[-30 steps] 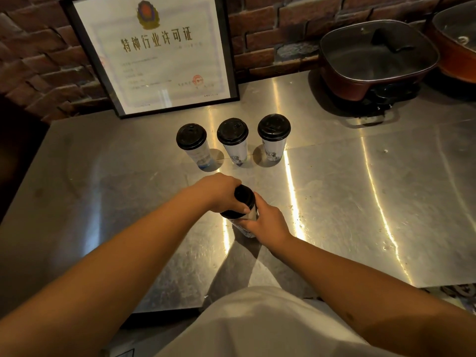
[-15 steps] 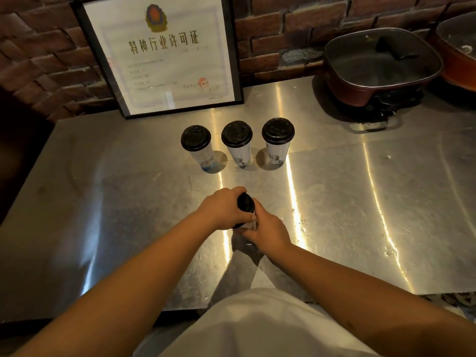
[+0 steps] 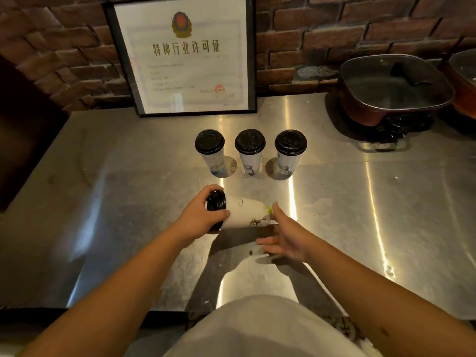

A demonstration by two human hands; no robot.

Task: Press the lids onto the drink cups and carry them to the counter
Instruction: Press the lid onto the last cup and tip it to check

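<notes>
A: What does the left hand (image 3: 198, 217) hold?

B: It holds a white drink cup (image 3: 248, 212) that lies tipped on its side above the steel counter (image 3: 360, 215). The fingers curl around the top end of the cup, where the black lid (image 3: 215, 204) sits. The thumb lies across the cup wall just beside the lid, and the other fingers wrap over the lid from the far side.

A: And the right hand (image 3: 284, 239)?

B: Its fingers are straight and spread wide, and they hold nothing. The bottom end of the cup points to this hand. The tip of the upper finger is just beside the cup's bottom edge, where there is a small green mark. I cannot tell if it touches the cup or not.

A: Is the lid fully on the cup?

B: It sits on the mouth of the cup, but the fingers cover part of the rim, so I cannot tell if it is pressed down all around.

A: What stands beyond the fingers?

B: Three more cups in a row, all upright and with black lids on: the left cup (image 3: 211, 153), the middle cup (image 3: 249, 150) and the right cup (image 3: 289, 153). They stand apart from each other and apart from both hands. Behind them a framed certificate (image 3: 185, 55) leans on the brick wall (image 3: 334, 29). Far to the right of the right hand's fingers stands a dark red pan with a glass lid (image 3: 394, 86).
</notes>
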